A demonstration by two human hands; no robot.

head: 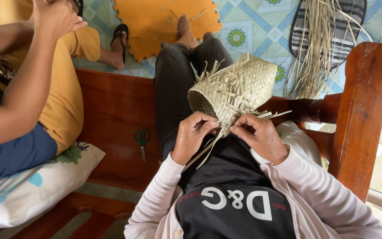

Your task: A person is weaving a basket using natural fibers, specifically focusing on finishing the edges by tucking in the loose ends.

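From my headset feed I see my own arms in pale pink long sleeves with fine ribbing, the cuffs ending at the wrists above my bare left hand (194,132) and right hand (258,135). Under the open cardigan I wear a black top with large white lettering and small red print. My legs are in dark grey ribbed trousers, feet bare.

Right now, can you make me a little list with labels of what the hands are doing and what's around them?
Left hand: pinching loose straw strips at the woven basket's rim
Right hand: pinching the same rim, opposite side
Basket: half woven, resting on the lap, strip ends sticking out
Scissors: green-handled, lying on the wooden bench
Nearby: another person's arm, a pillow
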